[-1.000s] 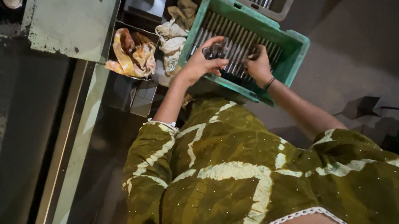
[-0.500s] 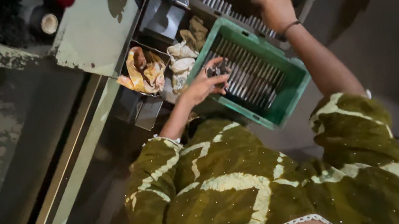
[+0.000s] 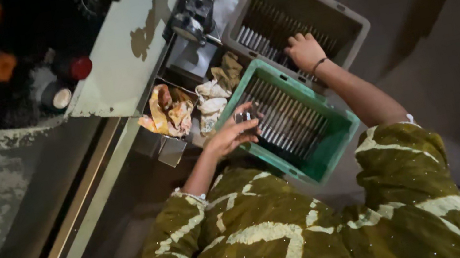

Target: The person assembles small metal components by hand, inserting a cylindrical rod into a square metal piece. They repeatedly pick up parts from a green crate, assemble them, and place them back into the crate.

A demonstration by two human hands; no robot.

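My left hand (image 3: pixel 233 136) hovers over the near-left rim of a green plastic crate (image 3: pixel 333 152) and grips a small dark metal part (image 3: pixel 246 116). Rows of thin metal rods (image 3: pixel 287 119) lie inside that crate. My right hand (image 3: pixel 304 51), with a bangle at the wrist, reaches across into a grey plastic crate (image 3: pixel 348 19) behind it. Its fingers are curled down onto the metal rods (image 3: pixel 263 30) stacked there. Whether it holds one is hidden. My green patterned sleeves fill the foreground.
Crumpled cloth rags (image 3: pixel 168 111) lie in a tray left of the green crate. A small machine (image 3: pixel 193 20) stands behind them. A worn pale-green bench top (image 3: pixel 125 59) with a red-capped container (image 3: pixel 80 68) runs along the left. Dark floor lies to the right.
My right hand left the green crate and moved up into the grey crate, where it now rests on the rods. My left hand stayed at the green crate with the small part.
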